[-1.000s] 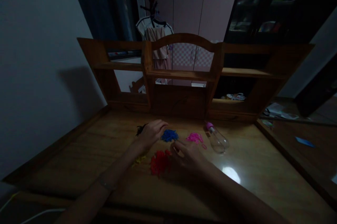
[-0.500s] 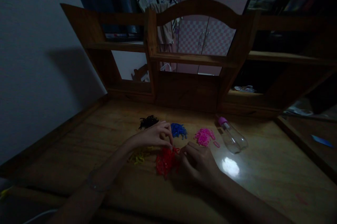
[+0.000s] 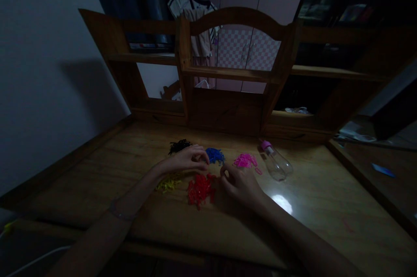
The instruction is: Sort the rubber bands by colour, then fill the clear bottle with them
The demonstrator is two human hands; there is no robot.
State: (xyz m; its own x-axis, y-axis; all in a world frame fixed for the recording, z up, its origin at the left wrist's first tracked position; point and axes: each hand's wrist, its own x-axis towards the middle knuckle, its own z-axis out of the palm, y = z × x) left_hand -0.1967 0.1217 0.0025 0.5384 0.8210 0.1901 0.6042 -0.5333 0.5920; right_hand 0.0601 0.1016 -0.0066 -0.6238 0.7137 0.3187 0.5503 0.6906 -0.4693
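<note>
Left hand (image 3: 188, 159) and right hand (image 3: 243, 185) rose from red pile (image 3: 199, 192), grips curled, contents unclear.

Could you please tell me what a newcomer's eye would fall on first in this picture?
Probably the bright red pile on the wooden desk, just left of the right hand. Farther back lie the blue pile and the pink pile, with a clear bottle to their right. A white reflection shines near the right forearm.

No lettering can be read (dim light).
</note>
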